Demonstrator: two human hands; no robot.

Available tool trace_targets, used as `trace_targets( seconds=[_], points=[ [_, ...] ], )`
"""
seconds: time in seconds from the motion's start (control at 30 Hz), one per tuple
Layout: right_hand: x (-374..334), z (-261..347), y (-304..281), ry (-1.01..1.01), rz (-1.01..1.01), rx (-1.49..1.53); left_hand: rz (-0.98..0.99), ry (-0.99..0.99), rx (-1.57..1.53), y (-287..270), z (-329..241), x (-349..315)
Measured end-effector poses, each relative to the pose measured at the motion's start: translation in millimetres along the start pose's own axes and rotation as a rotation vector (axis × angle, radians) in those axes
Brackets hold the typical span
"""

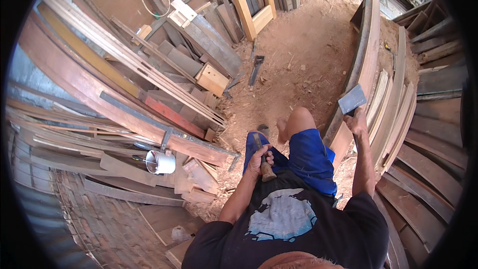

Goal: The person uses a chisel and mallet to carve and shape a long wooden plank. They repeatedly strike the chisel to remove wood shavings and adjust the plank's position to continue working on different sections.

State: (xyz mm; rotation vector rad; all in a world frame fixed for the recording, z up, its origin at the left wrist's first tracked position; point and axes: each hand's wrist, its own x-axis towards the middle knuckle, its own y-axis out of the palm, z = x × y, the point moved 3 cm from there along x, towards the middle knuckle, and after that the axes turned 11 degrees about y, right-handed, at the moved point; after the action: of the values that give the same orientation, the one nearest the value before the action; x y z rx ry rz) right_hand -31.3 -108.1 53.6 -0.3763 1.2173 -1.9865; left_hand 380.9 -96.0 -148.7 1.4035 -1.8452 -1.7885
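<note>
My left hand (260,161) is closed around a chisel (268,173) and rests over my lap. Its wide wooden handle end points toward my body, and the narrow blade points away. My right hand (357,122) grips the dark handle of a mallet with a blocky grey head (352,99). That head is raised over or beside a long timber plank (369,52) running away on my right; contact between them cannot be made out. I sit with bent knees in blue shorts, and my right foot is bare.
Wood shavings cover the floor (308,60), where a handsaw (256,69) lies. Long boards (84,72) line the left, with a clamp (166,138) and a white bucket (160,162). Stacked planks (438,144) fill the right side. A wooden frame (259,20) stands ahead.
</note>
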Motion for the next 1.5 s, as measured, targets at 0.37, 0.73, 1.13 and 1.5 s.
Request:
trace_targets(
  seconds=[0.37, 0.73, 1.13, 1.5],
  points=[
    [20, -88, 78, 0.372, 0.345, -0.164, -0.158, -0.175, 0.002, 26, 4, 34],
    [41, -73, 91, 0.303, 0.451, -0.435, -0.317, -0.417, 0.068, 47, 17, 123],
    [52, -120, 129, 0.531, 0.564, -0.382, -0.431, -0.189, 0.283, 60, -172, 187],
    [101, -79, 202, 0.358, 0.461, -0.08, -0.616, 0.024, 0.444, 65, -316, 213]
  ],
)
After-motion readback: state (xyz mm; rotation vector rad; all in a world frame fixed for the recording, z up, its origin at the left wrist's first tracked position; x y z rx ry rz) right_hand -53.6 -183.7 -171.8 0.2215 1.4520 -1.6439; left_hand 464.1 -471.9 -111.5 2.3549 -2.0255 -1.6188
